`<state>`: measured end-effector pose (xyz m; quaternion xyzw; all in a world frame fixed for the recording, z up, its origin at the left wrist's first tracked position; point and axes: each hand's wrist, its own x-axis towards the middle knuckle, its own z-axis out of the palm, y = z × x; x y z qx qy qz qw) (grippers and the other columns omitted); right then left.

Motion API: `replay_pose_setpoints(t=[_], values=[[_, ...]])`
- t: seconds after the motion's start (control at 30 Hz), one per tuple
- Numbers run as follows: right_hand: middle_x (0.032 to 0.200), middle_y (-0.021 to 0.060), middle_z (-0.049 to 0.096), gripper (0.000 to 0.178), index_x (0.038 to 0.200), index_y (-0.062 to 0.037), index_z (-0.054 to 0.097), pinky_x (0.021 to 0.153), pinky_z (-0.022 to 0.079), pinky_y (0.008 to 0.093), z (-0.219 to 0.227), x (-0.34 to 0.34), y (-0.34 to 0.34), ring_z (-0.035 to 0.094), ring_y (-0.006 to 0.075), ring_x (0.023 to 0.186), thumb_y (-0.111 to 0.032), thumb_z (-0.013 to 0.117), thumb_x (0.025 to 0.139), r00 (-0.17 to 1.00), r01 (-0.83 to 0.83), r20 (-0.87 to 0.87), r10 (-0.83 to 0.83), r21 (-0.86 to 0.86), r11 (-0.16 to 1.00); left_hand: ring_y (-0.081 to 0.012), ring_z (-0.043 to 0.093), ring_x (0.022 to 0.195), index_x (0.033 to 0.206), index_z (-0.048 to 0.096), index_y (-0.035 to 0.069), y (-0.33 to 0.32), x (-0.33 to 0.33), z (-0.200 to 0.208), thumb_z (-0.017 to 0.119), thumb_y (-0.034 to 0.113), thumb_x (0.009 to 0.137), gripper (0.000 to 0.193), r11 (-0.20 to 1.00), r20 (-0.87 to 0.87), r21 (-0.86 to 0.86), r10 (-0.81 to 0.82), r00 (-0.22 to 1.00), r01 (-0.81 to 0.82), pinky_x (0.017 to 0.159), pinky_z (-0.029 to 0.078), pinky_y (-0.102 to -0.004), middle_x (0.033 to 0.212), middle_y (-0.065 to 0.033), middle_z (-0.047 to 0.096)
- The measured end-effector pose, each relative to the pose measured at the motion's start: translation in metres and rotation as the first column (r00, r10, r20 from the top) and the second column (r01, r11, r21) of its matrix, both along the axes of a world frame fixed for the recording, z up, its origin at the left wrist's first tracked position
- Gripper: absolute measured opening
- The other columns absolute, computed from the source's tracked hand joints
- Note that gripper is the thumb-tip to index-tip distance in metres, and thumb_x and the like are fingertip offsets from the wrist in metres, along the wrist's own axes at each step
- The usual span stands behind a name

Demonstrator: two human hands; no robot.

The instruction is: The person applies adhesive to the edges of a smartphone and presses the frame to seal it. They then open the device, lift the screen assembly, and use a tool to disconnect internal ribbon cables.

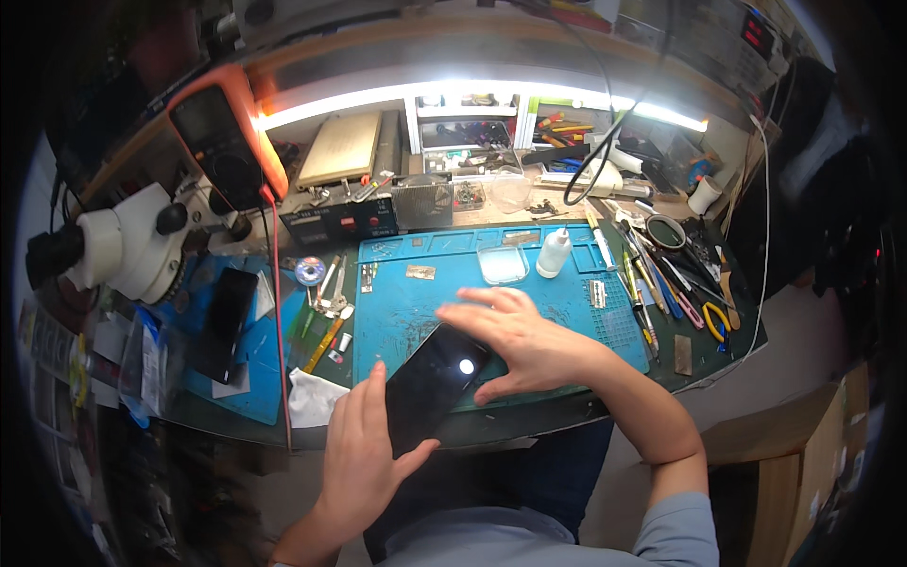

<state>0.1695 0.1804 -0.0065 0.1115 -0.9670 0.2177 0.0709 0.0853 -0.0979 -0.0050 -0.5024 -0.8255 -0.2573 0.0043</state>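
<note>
Black phone (427, 389) was positioned over the near edge of the blue mat (449, 295), held between fingers and thumb of the left hand (361, 454). The right hand (531, 345) spanned its upper end, thumb and fingers wide apart; contact could not be determined.

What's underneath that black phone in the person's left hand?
Beyond the black phone lies a large blue mat; the left hand holds the phone's lower left. What is directly beneath is covered and cannot be seen.
</note>
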Motion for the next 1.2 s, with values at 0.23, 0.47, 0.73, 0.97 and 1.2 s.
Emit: replay_pose_setpoints(t=[0.23,0.47,0.73,0.97,1.2], values=[[0.134,0.0166,0.061,0.096,0.156,-0.0048,0.040,0.113,0.039,0.0452,-0.006,-0.017,0.006,0.056,0.0330,0.128,-0.039,0.087,0.079,0.997,0.008,0.070,0.022,-0.410,0.912,-0.0300,0.064,0.112,0.153,0.037,-0.007,0.004,-0.038,0.040,0.090,0.023,0.076,0.098,0.997,0.605,-0.069,0.012,0.796,0.038,0.096,0.052,-0.0421,0.123,-0.0215,0.064],[0.131,0.0205,0.060,0.089,0.156,-0.0017,0.038,0.105,0.049,0.0389,-0.006,-0.040,-0.023,0.058,0.0275,0.125,-0.051,0.076,0.092,0.880,0.283,-0.121,-0.459,-0.642,0.712,-0.0200,0.063,0.122,0.151,0.042,-0.006,0.010,-0.103,0.024,0.076,0.023,0.095,0.072,0.959,0.962,0.273,-0.273,-0.007,0.082,0.104,0.052,-0.0331,0.133,-0.0149,0.063],[0.139,0.0191,0.053,0.091,0.153,0.0038,0.031,0.109,0.048,0.0384,0.029,-0.041,-0.037,0.053,0.0254,0.134,-0.028,0.085,0.088,0.993,0.019,-0.001,-0.121,-0.987,0.161,-0.0212,0.052,0.137,0.159,0.027,0.001,0.052,-0.069,0.004,0.082,0.014,0.089,0.090,0.900,0.808,0.436,-0.392,0.440,0.002,0.113,0.045,-0.0358,0.148,-0.0159,0.052],[0.142,0.0144,0.048,0.094,0.153,-0.0008,0.033,0.116,0.044,0.0415,0.010,-0.028,-0.003,0.052,0.0229,0.135,-0.020,0.089,0.080,0.966,-0.139,-0.246,-0.084,-0.763,0.631,-0.0273,0.032,0.153,0.164,0.016,0.007,0.082,-0.085,0.006,0.089,0.019,0.083,0.110,0.896,0.641,0.251,-0.437,0.631,0.366,0.126,0.027,-0.0481,0.160,-0.0158,0.037],[0.143,0.0137,0.043,0.093,0.152,-0.0036,0.033,0.118,0.042,0.0444,0.009,-0.014,0.001,0.048,0.0257,0.139,-0.016,0.089,0.078,0.978,-0.136,-0.208,-0.011,-0.678,0.723,-0.0280,0.029,0.153,0.162,0.027,0.006,0.100,-0.080,0.046,0.095,0.019,0.074,0.112,0.756,0.412,0.440,-0.649,0.639,0.484,0.125,0.028,-0.0532,0.162,-0.0137,0.029]])
